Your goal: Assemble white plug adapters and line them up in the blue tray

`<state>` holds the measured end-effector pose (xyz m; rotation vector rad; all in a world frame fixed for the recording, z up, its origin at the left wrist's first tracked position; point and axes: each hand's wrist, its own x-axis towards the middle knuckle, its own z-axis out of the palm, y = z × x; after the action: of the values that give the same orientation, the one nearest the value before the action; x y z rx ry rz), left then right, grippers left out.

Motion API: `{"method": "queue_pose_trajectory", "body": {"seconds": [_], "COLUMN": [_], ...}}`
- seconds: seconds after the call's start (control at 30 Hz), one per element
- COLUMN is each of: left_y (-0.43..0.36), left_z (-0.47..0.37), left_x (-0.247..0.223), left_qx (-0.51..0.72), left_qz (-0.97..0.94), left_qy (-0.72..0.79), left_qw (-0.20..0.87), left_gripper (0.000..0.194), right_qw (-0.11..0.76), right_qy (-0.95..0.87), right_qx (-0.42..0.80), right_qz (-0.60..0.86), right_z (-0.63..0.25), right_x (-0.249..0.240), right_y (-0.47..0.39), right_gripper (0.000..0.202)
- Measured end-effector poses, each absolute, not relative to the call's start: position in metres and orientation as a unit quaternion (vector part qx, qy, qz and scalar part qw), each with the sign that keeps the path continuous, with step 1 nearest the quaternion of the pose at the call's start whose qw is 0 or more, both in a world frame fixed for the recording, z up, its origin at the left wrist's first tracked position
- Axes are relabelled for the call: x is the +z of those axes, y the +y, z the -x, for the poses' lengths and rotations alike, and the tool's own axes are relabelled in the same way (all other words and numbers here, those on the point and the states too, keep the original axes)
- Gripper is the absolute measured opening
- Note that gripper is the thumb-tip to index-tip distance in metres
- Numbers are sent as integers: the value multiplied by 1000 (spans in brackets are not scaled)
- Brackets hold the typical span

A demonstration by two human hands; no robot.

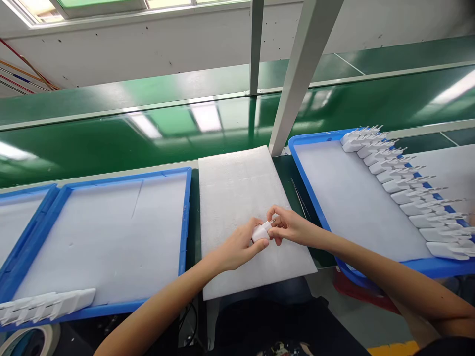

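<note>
The white charger (260,233) was above the foam sheet (233,193), over its lower right part. The left hand (245,243) held the charger's body between the thumb and the other fingers. The right hand (291,227) was at its pin end, with fingers bent and narrow; I could not tell whether they gripped the pins. Just right of the sheet, tweezers (300,198) lay on the green table (284,170). Further right of the sheet, a blue tray (310,184) carried a row of similar chargers (404,193). Left of the sheet, another tray (184,217) contained several white pieces (48,305) at its near edge.
</note>
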<state>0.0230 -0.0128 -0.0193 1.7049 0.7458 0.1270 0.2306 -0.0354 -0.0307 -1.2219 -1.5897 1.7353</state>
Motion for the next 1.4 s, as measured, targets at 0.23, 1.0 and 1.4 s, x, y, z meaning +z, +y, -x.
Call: {"method": "queue_pose_trajectory", "body": {"seconds": [0.23, 1.0, 1.4], "left_y": [-7, -4, -6], "left_z": [-17, -23, -21], "left_x": [-9, -44, -38], "left_qx": [41, 181, 88], "left_qz": [-706, -938, -947], "left_qy": [257, 211, 203], "left_qw": [659, 207, 233], "left_gripper": [34, 51, 49], "right_qw": [252, 206, 237], "right_qy": [-572, -853, -839], "right_qx": [653, 260, 291], "right_qz": [428, 404, 393], "right_z": [-242, -226, -222], "right_x": [-24, -34, -38], "right_y": [-32, -49, -52], "right_gripper": [23, 31, 32]}}
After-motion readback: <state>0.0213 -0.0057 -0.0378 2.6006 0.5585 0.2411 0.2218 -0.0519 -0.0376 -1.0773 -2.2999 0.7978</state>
